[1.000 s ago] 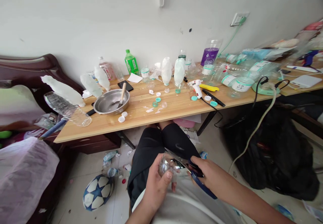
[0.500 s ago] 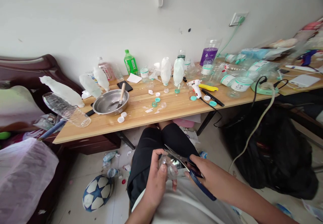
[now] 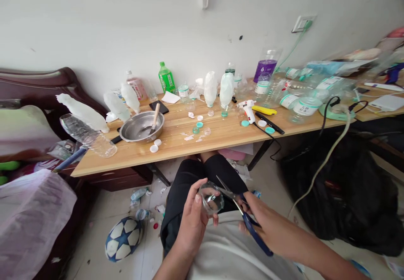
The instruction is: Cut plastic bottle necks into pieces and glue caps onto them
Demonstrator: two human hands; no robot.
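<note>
scissors (image 3: 257, 233) sit in the right hand (image 3: 255, 212); left-hand fingers (image 3: 196, 202) pinch a clear plastic piece (image 3: 211, 198).

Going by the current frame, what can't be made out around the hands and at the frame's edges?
- Head view: how the right hand's fingers sit in the scissors' handles; the hand itself hides this.
- Head view: the left palm, behind the left hand's own back and thumb.
- Head view: the green bottle's label text, too small.
- Head view: the full headboard, cut off by the left edge.
</note>
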